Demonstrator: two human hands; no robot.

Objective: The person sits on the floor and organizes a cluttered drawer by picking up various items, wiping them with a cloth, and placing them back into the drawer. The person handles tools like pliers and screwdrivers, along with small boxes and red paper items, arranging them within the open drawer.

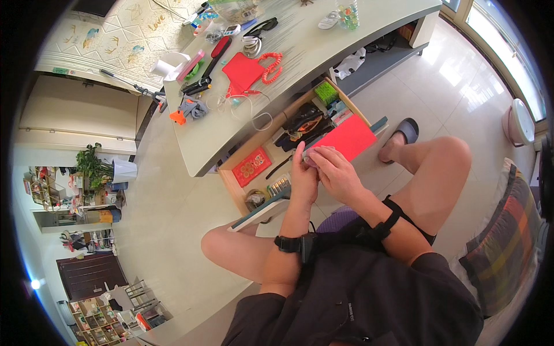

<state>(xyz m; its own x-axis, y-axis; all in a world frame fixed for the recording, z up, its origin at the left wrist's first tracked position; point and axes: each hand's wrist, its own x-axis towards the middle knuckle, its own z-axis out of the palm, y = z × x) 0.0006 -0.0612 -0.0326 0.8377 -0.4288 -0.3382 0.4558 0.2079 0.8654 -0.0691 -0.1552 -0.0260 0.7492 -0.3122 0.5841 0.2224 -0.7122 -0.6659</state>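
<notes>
My left hand (303, 179) and my right hand (339, 173) meet above the front of a pulled-out wooden drawer (231, 190). Their fingers close around a small pinkish object (309, 161), mostly hidden, whose kind I cannot make out. Just beyond my right fingers, a flat red sheet or envelope (350, 137) lies across the drawer's right part. Left of my hands, the drawer holds a red card with round gold designs (252, 166), a row of batteries (279, 186) and a clear round container (256, 200). Farther in are black-and-orange items (305, 121) and a green box (326, 92).
On the tabletop (207, 142) are a red cloth or paper piece (244, 71), a red coiled cord (272, 69), a white cable (259, 125), sunglasses (262, 27) and a jar of marbles (348, 17). A lidded bin (519, 123) stands right, near a plaid cushion (502, 246).
</notes>
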